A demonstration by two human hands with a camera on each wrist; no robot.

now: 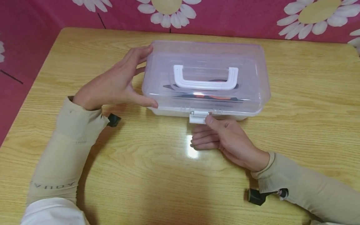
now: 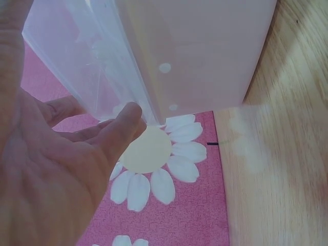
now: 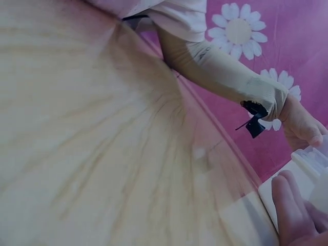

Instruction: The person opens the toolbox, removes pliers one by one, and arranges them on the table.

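Observation:
A clear, faintly purple lidded toolbox (image 1: 208,56) with a white carry handle (image 1: 206,84) stands on the table. Through its lid show dark and orange tools (image 1: 216,97), blurred by the plastic. My left hand (image 1: 118,78) grips the box's left end, thumb at the front corner and fingers round the back one. In the left wrist view its fingertips (image 2: 130,114) lie at the rim of the lid. At the box's front, my right thumb (image 1: 213,122) touches the white latch (image 1: 198,117). The other fingers of my right hand (image 1: 232,139) extend straight below the latch.
The box stands on a light wood-grain table (image 1: 140,175). Behind the table's far edge rises a pink wall (image 1: 233,18) with white daisies. Small black devices (image 1: 113,120) sit at both wrists, close over the tabletop.

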